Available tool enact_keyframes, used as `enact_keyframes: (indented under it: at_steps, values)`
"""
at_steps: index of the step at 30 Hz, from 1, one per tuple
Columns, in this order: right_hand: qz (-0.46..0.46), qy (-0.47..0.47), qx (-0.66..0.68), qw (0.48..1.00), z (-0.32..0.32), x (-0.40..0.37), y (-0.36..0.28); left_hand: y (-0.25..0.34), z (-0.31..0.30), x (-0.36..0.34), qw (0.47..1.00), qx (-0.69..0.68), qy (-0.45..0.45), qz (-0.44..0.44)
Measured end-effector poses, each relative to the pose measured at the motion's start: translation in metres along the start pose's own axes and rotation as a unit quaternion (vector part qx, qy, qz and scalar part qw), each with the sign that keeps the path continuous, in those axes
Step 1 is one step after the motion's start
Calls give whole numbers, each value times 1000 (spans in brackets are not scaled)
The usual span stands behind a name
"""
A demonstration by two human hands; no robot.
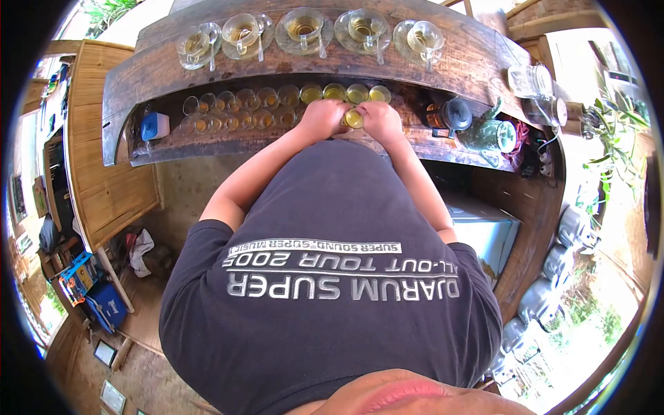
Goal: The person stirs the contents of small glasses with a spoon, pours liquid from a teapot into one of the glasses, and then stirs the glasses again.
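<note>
A small glass (353, 119) with yellowish-green contents stands between my two hands at the front of the lower shelf. My left hand (324, 119) is closed against its left side, and my right hand (382, 120) is closed against its right side; the fingertips are partly hidden. Just behind my hands is a row of similar glasses (334, 93) with yellow-green contents. To the left, two rows of small glasses (245, 99) hold brownish contents. On the raised counter (207, 81) beyond, several clear cups (304, 26) sit on glass saucers with spoons.
A blue-and-white container (155, 126) stands at the shelf's left end. Towards the right are a dark-lidded glass vessel (455, 114), a green glass jar (496, 135) and a clear jar (530, 81). A wooden panel (104, 138) rises on the left.
</note>
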State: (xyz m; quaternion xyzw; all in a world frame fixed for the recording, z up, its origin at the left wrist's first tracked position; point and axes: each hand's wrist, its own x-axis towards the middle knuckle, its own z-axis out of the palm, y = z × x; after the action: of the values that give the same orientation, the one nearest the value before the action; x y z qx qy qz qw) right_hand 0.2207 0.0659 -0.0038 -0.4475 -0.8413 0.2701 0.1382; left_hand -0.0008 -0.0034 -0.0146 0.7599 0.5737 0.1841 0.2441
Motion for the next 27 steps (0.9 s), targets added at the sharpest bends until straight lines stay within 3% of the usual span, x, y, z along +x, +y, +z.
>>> enact_keyframes:
  at_steps: [3, 6, 8, 14, 17, 20, 23, 27]
  values:
    - [-18, -37, 22, 999, -2, -1, -5, -1, 0, 1, 1000, 1, 8, 8]
    - [19, -75, -27, 997, -6, 0, -9, 0, -1, 0, 1000, 1, 11, 9]
    - [-13, -10, -8, 1000, 1, 3, 2, 3, -4, 1, 1000, -9, -1, 1]
    - [15, -50, -22, 998, -9, -3, -11, -2, 2, 2, 1000, -9, 13, 15]
    - [-7, 20, 5, 1000, -5, 1, -1, -1, 2, 2, 999, -19, 22, 16]
    - [-37, -17, 21, 999, 1, -3, 0, -3, 4, 4, 1000, -12, 16, 16]
    - [-6, -29, -3, 1000, -4, -7, -6, -1, 4, 5, 1000, -8, -3, -5]
    - [14, 18, 20, 1000, -3, -2, 3, 10, -4, 5, 1000, 8, -19, -11]
